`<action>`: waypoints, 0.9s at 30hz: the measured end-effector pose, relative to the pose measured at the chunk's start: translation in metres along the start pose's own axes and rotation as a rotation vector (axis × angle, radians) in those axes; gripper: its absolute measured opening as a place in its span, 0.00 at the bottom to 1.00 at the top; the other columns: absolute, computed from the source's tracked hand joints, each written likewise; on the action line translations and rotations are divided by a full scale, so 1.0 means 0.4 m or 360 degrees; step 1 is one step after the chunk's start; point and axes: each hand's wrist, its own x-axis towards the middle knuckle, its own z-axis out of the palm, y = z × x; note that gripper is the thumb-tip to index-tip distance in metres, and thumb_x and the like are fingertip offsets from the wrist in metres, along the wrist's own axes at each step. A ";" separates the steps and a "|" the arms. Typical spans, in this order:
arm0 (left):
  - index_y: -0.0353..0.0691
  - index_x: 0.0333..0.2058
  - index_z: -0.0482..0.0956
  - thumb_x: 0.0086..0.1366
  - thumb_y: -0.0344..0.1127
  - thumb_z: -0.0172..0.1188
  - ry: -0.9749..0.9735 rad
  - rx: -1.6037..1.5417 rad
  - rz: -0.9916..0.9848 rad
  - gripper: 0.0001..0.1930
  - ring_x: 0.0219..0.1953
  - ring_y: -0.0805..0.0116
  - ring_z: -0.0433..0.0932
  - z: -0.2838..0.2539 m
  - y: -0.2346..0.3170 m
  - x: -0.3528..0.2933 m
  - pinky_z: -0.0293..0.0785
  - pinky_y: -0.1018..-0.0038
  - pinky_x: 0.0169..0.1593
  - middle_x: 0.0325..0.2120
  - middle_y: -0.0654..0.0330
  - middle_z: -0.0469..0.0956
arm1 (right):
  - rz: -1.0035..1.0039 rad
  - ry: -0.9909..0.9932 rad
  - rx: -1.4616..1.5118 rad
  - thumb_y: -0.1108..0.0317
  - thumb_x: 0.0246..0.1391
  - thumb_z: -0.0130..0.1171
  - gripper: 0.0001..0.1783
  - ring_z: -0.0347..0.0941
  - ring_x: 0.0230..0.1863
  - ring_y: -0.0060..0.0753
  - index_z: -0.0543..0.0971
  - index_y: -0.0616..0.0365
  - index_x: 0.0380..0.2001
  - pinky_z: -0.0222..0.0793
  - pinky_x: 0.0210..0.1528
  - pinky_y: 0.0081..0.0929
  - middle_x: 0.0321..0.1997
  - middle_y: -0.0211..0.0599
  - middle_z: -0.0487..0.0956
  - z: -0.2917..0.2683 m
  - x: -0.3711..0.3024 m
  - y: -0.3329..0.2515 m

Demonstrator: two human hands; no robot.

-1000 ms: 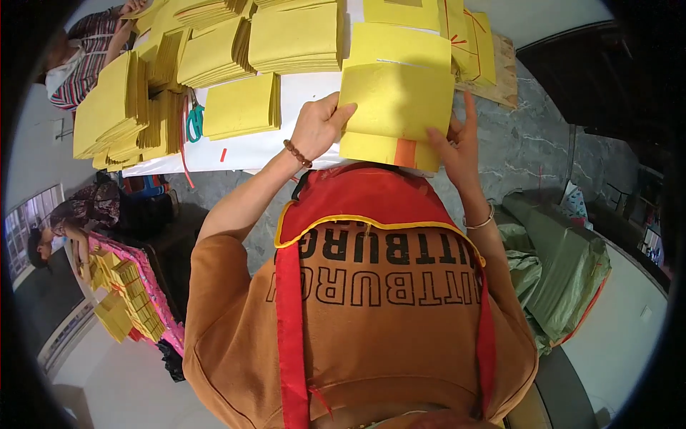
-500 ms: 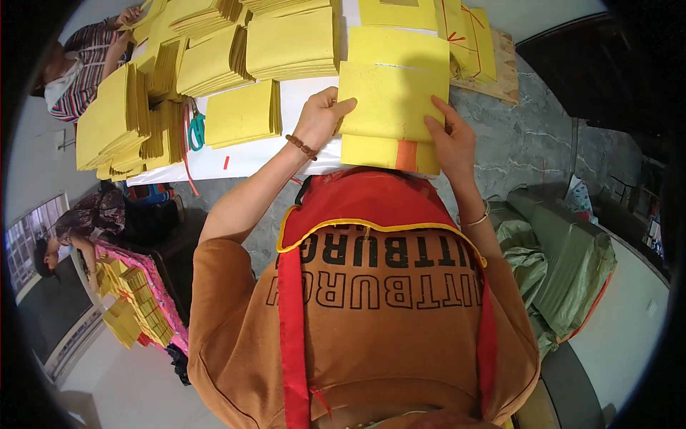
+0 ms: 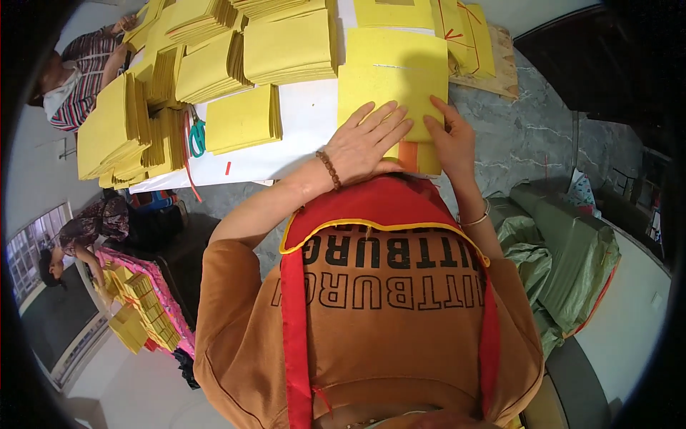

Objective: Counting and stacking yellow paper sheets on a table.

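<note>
A yellow paper sheet (image 3: 379,82) lies before me at the front edge of the white-covered table. My left hand (image 3: 368,139) rests flat on its lower left part, fingers spread. At the sheet's right edge, my right hand (image 3: 454,136) grips with thumb and fingers; the fingers underneath are partly hidden. Below the sheet's lower edge shows more yellow paper with an orange band (image 3: 408,156). How many layers lie under my hands I cannot tell.
Several yellow paper stacks (image 3: 289,46) cover the table's left and far side. Green-handled scissors (image 3: 197,136) and a red strip (image 3: 228,168) lie left. Tied bundles (image 3: 475,43) stand at the right on a wooden board (image 3: 504,61). Two people work at the left; green sacks (image 3: 564,250) stand right.
My left hand has let go of the sheet's left edge and moved right and down, now flat on the paper. My right hand stays at the right edge.
</note>
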 end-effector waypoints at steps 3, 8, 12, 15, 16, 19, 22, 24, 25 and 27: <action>0.37 0.57 0.61 0.57 0.56 0.54 -0.0021 -0.0008 -0.0014 0.35 0.63 0.58 0.55 0.006 -0.003 -0.001 0.49 0.60 0.63 0.59 0.52 0.59 | 0.0041 -0.0049 -0.0012 0.67 0.48 0.58 0.20 0.74 0.29 0.26 0.76 0.59 0.47 0.68 0.33 0.23 0.31 0.43 0.79 -0.006 -0.001 0.001; 0.37 0.57 0.62 0.56 0.57 0.55 0.0015 -0.0003 -0.0022 0.36 0.63 0.58 0.55 0.017 -0.005 -0.006 0.50 0.61 0.63 0.59 0.51 0.59 | -0.0655 0.0311 -0.0911 0.61 0.47 0.60 0.20 0.72 0.46 0.33 0.77 0.54 0.45 0.65 0.47 0.36 0.50 0.40 0.74 -0.013 -0.064 -0.044; 0.37 0.57 0.62 0.56 0.54 0.57 -0.0009 -0.0044 -0.0032 0.36 0.63 0.58 0.55 0.019 0.003 0.000 0.49 0.61 0.63 0.59 0.51 0.58 | -0.1008 -0.0181 -0.1237 0.56 0.50 0.56 0.25 0.57 0.63 0.40 0.72 0.52 0.51 0.44 0.61 0.56 0.62 0.32 0.64 -0.026 -0.119 -0.004; 0.38 0.57 0.62 0.56 0.49 0.58 -0.0022 -0.0045 0.0011 0.33 0.63 0.57 0.54 0.011 -0.011 0.002 0.50 0.61 0.63 0.59 0.51 0.59 | -0.0920 -0.0322 -0.1202 0.55 0.52 0.53 0.27 0.53 0.66 0.40 0.69 0.52 0.54 0.38 0.62 0.60 0.63 0.30 0.62 -0.027 -0.119 0.007; 0.38 0.57 0.62 0.56 0.46 0.58 -0.0059 0.0008 0.0064 0.32 0.62 0.57 0.55 0.002 -0.017 0.006 0.51 0.62 0.62 0.59 0.51 0.59 | -0.0905 -0.0346 -0.1191 0.56 0.53 0.53 0.27 0.52 0.66 0.39 0.68 0.52 0.56 0.38 0.62 0.61 0.64 0.30 0.62 -0.027 -0.116 0.008; 0.37 0.54 0.65 0.54 0.39 0.56 -0.0182 0.0264 0.0095 0.28 0.58 0.59 0.60 -0.032 -0.010 0.025 0.58 0.65 0.56 0.56 0.51 0.62 | -0.0866 -0.0365 -0.1102 0.55 0.55 0.51 0.27 0.51 0.67 0.39 0.67 0.53 0.56 0.39 0.62 0.61 0.63 0.29 0.62 -0.019 -0.120 0.009; 0.37 0.50 0.69 0.53 0.35 0.52 -0.0057 0.0403 -0.0066 0.24 0.52 0.62 0.65 -0.007 0.021 0.045 0.63 0.69 0.49 0.53 0.52 0.66 | -0.0762 -0.0453 -0.0877 0.58 0.58 0.48 0.22 0.56 0.64 0.41 0.70 0.55 0.53 0.45 0.62 0.52 0.62 0.35 0.65 -0.028 -0.102 0.007; 0.36 0.47 0.71 0.53 0.33 0.49 0.0142 0.0528 -0.0046 0.20 0.46 0.63 0.69 0.021 0.029 0.054 0.66 0.70 0.44 0.49 0.53 0.69 | -0.0354 -0.0233 -0.0154 0.61 0.61 0.43 0.19 0.63 0.58 0.42 0.73 0.59 0.49 0.53 0.60 0.39 0.56 0.43 0.70 -0.049 -0.105 0.038; 0.36 0.47 0.71 0.53 0.33 0.49 0.0140 0.0566 -0.0108 0.20 0.46 0.63 0.69 0.030 0.029 0.057 0.66 0.70 0.44 0.49 0.53 0.69 | -0.0406 -0.0073 -0.0070 0.62 0.61 0.42 0.18 0.65 0.55 0.41 0.74 0.61 0.47 0.56 0.58 0.35 0.53 0.44 0.72 -0.054 -0.100 0.023; 0.37 0.45 0.73 0.52 0.33 0.50 0.0394 0.0400 -0.0080 0.19 0.44 0.64 0.72 0.035 0.019 0.048 0.67 0.71 0.41 0.46 0.56 0.72 | -0.0517 0.0153 -0.0008 0.64 0.62 0.40 0.18 0.67 0.51 0.38 0.74 0.65 0.45 0.59 0.55 0.31 0.49 0.43 0.73 -0.066 -0.084 -0.012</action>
